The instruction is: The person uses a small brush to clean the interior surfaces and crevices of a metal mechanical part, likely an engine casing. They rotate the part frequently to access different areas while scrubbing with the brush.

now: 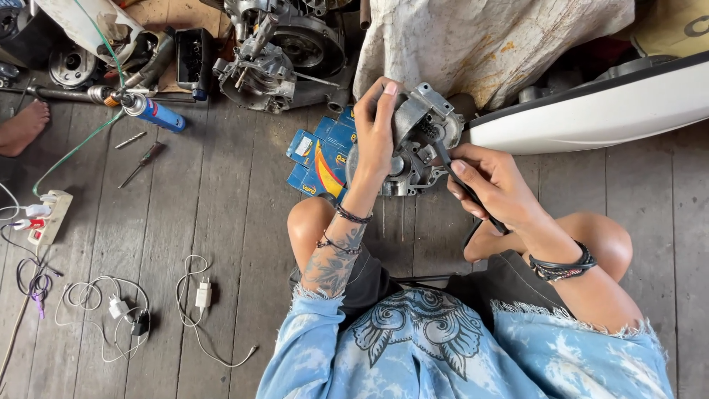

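Observation:
My left hand [375, 133] grips a grey metal engine casing [417, 144], held up over the floor just beyond my knees. My right hand [493, 185] is closed around a black-handled tool [461, 181] whose tip reaches into the casing near its top. Under the casing lie several blue and yellow cardboard boxes [319, 155]. I sit on the floor with both knees up.
A larger engine block [284, 55] lies beyond on the grey wooden plank floor [221, 222]. A blue spray can [156, 113], a screwdriver [144, 162], a power strip [50, 216], chargers with white cables [201, 295] lie to the left. Another person's bare foot [24, 127] shows far left. A white panel [591, 111] stands right.

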